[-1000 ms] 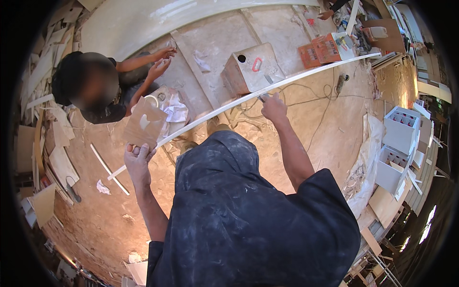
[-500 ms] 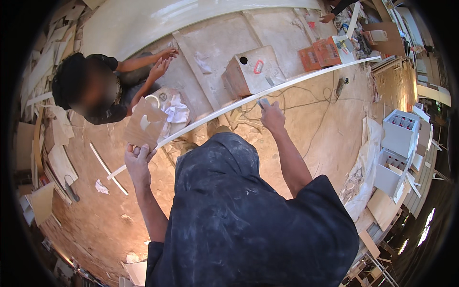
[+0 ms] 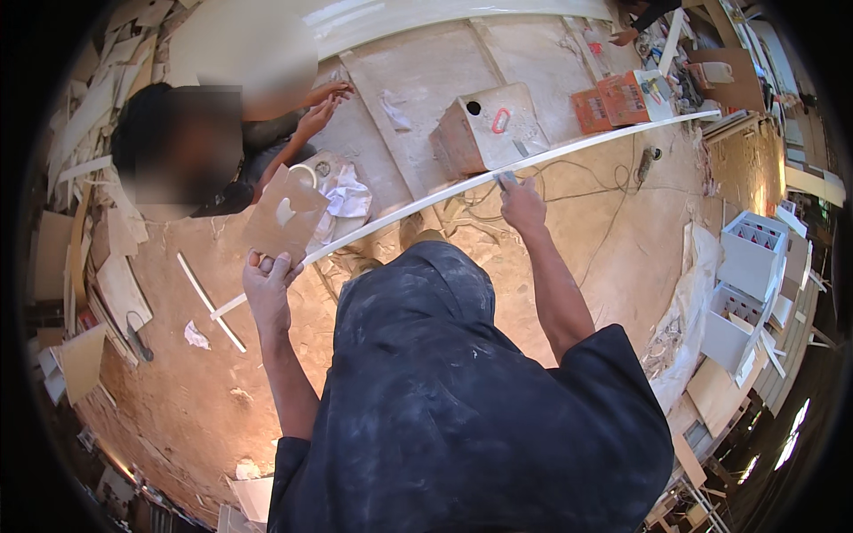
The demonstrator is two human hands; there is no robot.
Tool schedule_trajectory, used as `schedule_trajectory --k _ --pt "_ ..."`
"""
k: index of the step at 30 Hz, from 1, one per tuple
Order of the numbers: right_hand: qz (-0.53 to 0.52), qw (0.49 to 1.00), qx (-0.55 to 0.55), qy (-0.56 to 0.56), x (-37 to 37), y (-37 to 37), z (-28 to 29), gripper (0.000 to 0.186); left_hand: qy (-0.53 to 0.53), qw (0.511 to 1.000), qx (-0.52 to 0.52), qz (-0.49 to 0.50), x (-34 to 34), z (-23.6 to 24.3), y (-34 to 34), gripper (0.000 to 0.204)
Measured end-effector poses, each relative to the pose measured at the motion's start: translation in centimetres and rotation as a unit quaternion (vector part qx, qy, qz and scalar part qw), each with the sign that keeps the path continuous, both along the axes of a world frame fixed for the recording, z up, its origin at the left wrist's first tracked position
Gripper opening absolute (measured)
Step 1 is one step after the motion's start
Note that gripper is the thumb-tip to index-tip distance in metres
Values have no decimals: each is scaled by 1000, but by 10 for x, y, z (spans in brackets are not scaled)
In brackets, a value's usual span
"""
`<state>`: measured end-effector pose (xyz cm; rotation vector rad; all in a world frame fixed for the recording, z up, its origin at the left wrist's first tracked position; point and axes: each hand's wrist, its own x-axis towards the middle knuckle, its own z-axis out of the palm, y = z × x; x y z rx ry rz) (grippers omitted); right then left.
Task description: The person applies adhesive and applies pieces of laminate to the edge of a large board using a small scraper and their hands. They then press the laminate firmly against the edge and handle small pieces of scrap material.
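The left hand grips a brown board; the right hand clasps a scraper, a white strip just beyond.

Brown board (white smear); white strip

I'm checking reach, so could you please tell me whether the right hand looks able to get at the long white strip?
Likely yes: the right hand looks close to the long white strip, with apparently only the small tool it holds in between.
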<state>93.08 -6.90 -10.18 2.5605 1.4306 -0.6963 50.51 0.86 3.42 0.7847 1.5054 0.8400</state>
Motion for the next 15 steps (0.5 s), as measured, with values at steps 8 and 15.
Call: schedule_trajectory --k 8,15 --pt "-25 999 -10 19 -33 -8 -20 39 2 1000 1 3 -21 3 -4 31" --pt "50 991 -9 125 -71 -3 18 40 -3 999 20 34 -61 8 -4 26"
